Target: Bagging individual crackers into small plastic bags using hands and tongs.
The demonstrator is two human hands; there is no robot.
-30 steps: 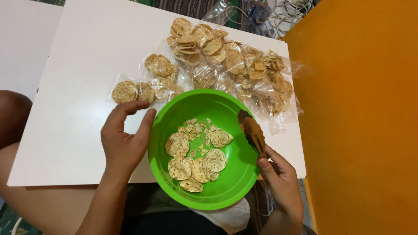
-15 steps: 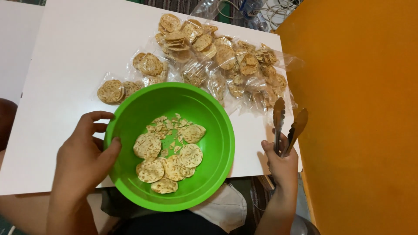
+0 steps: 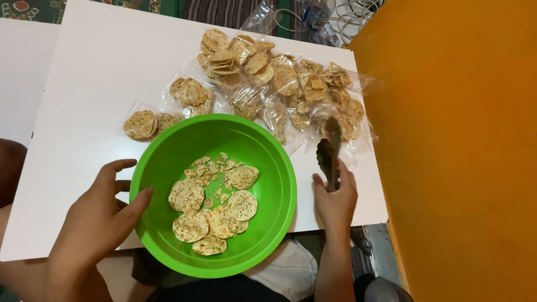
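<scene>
Your right hand [image 3: 334, 198] grips the metal tongs [image 3: 329, 152], long axis pointing away from you, tips over the bagged crackers [image 3: 291, 84] on the tabletop [image 3: 95, 72]. Your left hand [image 3: 103, 215], open, touches the rim of the green bowl [image 3: 263, 140] just left of the tongs.

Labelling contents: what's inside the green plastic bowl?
Inside the round green plastic bowl: several whole round speckled crackers and broken cracker bits. Whatever lies beneath the overlapping crackers is covered. The left hand touches the rim.
</scene>
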